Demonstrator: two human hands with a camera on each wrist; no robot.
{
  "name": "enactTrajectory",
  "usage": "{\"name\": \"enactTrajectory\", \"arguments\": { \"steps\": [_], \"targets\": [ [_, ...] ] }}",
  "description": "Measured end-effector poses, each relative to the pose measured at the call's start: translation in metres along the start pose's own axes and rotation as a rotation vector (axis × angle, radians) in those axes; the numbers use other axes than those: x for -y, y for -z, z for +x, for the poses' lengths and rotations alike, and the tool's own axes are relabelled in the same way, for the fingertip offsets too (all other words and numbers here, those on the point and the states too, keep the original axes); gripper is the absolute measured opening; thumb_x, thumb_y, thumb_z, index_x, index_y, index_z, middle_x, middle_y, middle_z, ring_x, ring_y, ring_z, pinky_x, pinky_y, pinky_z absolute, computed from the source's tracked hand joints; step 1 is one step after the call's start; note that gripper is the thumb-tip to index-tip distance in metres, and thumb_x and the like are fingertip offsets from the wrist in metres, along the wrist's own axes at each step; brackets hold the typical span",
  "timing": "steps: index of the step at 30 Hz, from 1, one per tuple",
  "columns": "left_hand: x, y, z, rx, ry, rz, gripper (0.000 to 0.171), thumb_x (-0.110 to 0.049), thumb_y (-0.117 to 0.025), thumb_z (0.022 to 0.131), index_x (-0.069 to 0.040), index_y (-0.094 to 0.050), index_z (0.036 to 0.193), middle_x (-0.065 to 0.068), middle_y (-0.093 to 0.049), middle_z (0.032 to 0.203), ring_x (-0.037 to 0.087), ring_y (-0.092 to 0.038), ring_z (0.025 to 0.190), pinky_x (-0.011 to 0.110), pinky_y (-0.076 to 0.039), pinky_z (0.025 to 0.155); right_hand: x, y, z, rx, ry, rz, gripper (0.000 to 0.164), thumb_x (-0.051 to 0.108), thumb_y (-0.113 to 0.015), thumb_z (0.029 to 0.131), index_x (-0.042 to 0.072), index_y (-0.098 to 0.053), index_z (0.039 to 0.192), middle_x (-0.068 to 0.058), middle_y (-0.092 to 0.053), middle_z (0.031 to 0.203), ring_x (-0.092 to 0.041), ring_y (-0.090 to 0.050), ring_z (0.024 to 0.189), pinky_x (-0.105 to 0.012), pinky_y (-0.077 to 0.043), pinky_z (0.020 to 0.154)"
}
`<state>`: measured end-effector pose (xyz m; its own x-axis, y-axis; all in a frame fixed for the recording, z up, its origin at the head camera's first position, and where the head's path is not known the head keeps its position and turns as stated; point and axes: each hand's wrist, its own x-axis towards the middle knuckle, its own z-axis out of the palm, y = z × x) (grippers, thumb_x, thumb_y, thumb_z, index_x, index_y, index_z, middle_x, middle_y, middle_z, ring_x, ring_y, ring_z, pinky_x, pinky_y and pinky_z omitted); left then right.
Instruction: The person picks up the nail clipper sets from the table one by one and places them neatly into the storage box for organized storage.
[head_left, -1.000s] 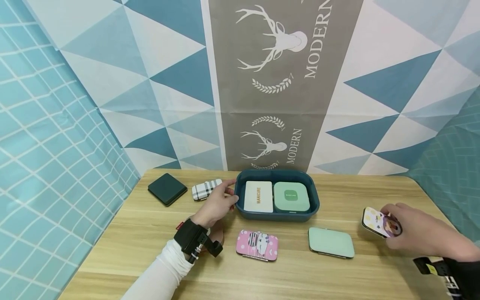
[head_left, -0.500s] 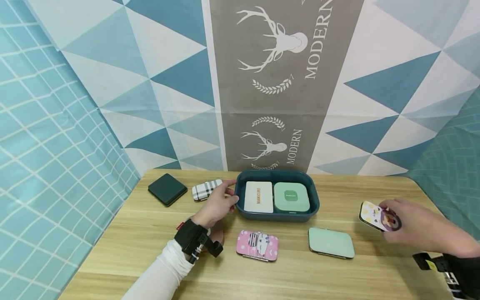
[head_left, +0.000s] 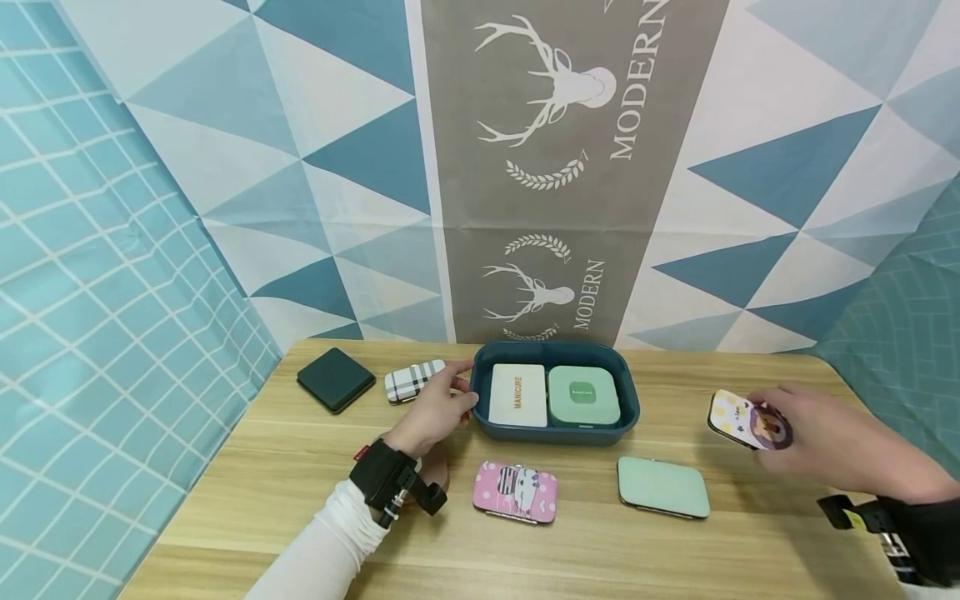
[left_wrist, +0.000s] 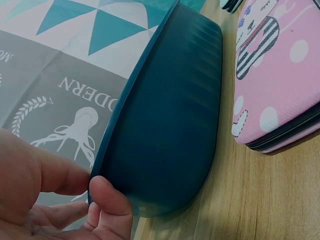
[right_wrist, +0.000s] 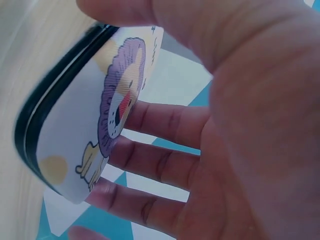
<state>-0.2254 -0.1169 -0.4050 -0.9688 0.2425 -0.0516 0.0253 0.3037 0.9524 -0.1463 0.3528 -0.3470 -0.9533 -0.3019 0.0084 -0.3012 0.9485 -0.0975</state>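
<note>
In the head view, my left hand [head_left: 431, 414] pinches the left rim of a dark blue tray [head_left: 558, 434]. Its thumb and fingers at that rim show closely in the left wrist view. Inside the tray lie a white manicure case [head_left: 517, 400] and a mint green square manicure case [head_left: 583, 398], side by side. My right hand [head_left: 832, 437] holds a white lion-print manicure case [head_left: 738, 417], tilted above the table on the right. In the right wrist view, thumb and fingers grip this case [right_wrist: 65, 150] by opposite edges; its black seam is closed.
In front of the tray lie a pink cat-print case [head_left: 515, 492] and a pale green case [head_left: 663, 487]. A dark green square case [head_left: 335, 379] and a plaid case [head_left: 411, 381] lie left. A pinkish-brown thing [head_left: 437, 467] is partly hidden by my left wrist. Patterned cloth backs the table.
My right hand has moved slightly left and away from me with the lion-print manicure case. My left hand and the tray have stayed in place.
</note>
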Motion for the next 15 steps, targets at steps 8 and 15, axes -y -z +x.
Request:
{"name": "enactTrajectory", "arguments": {
  "steps": [8,15],
  "targets": [
    [0.0,0.0,0.0,-0.002,0.0,0.006,0.054,-0.002,-0.054,0.095,-0.01,-0.037,0.147,0.015,-0.048,0.105,0.024,-0.055,0.069,0.046,-0.052,0.066,0.008,0.007,0.007,-0.05,0.041,-0.01,0.063,0.032,-0.08,0.07,0.003,-0.058,0.122,-0.006,-0.056,0.099,-0.012,-0.048,0.074,-0.024,-0.04,0.057],
    [0.0,-0.001,0.0,-0.008,0.017,0.009,0.054,-0.003,-0.055,0.095,-0.012,-0.038,0.146,0.014,-0.049,0.105,0.025,-0.056,0.07,0.047,-0.051,0.067,0.014,0.012,0.013,-0.095,0.069,-0.007,0.06,0.032,-0.08,0.07,0.004,-0.059,0.119,-0.003,-0.053,0.095,-0.01,-0.047,0.072,-0.022,-0.041,0.056]
  ]
}}
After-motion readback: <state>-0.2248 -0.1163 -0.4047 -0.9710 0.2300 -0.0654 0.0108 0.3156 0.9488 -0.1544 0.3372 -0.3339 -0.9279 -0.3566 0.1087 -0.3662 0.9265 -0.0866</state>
